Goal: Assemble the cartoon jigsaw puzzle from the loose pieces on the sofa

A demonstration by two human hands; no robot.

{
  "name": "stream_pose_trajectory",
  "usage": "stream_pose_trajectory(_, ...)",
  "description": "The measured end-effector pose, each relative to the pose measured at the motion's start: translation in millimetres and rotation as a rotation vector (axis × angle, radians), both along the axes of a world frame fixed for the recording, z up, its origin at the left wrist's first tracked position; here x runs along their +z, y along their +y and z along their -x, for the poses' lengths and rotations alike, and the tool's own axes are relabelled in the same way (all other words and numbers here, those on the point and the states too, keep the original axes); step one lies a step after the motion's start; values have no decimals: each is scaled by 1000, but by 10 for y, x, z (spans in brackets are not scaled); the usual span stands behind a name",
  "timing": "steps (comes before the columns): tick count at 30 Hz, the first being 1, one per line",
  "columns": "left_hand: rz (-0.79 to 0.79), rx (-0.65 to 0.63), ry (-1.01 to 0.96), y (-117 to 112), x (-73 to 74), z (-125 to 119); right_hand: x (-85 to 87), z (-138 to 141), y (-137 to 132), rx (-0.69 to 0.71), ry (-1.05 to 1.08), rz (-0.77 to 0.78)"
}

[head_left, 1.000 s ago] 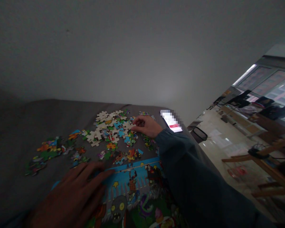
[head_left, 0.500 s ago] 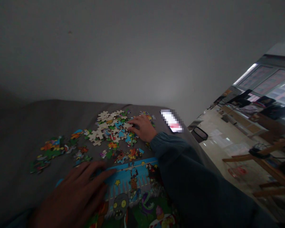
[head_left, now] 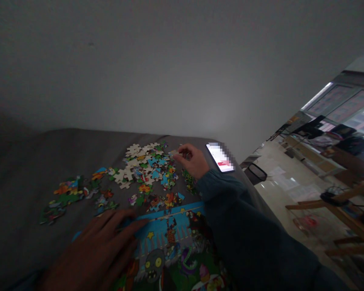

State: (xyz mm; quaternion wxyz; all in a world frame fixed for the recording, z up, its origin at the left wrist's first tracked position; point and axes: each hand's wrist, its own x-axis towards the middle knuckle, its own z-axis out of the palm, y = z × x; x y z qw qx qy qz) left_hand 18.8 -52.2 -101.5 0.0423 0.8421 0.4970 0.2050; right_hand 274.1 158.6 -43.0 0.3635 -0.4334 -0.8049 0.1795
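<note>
My right hand (head_left: 191, 161) pinches a jigsaw puzzle piece (head_left: 175, 153) between thumb and fingers, at the right side of a loose heap of puzzle pieces (head_left: 150, 167). Some pieces in the heap lie pale back up, others picture up. In the near left, my left hand (head_left: 101, 246) is spread over the upper left part of a colourful cartoon picture sheet (head_left: 172, 246) with a zombie and a fence on it. Its fingertips reach the blue upper part of that picture. Small groups of pieces (head_left: 68, 192) lie left of the heap, picture up.
A lit phone (head_left: 220, 157) lies at the right edge of the grey cloth surface (head_left: 87, 149). Behind rises a pale wall (head_left: 157, 72). On the far right, beyond the edge, are a tiled floor (head_left: 276, 182) and wooden furniture (head_left: 346, 198).
My right hand has moved slightly right and up off the heap, now pinching a piece. My left hand has stayed on the picture sheet.
</note>
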Motion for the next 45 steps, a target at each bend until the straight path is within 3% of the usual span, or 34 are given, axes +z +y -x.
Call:
stream_pose_trajectory(2, -12, 5, -2, 3, -2, 8, 41, -82, 73, -101, -13, -21)
stream_pose_trajectory(4, -21, 8, 4, 7, 4, 10, 70, -171, 131, -117, -90, -15)
stream_pose_trajectory(10, -4, 3, 32, 12, 0, 17, 103, -304, 151, 68, -276, 114)
stream_pose_trajectory(22, 27, 5, -16, 14, 21, 17, 195, -317, 199, 53, -322, -110)
stream_pose_trajectory(27, 11, -6, -57, 14, 30, 4, 99, -124, 86, 140, -360, -137)
stream_pose_trajectory(32, -38, -29, -67, 25, 132, -37, -64, 104, -87, 279, -486, -203)
stream_pose_trajectory(38, -43, -40, -52, 41, 199, -61, -139, 46, -17, 97, -524, -208)
stream_pose_trajectory(45, -18, -37, -73, 21, 150, -46, -206, -32, 99, -65, -484, -196)
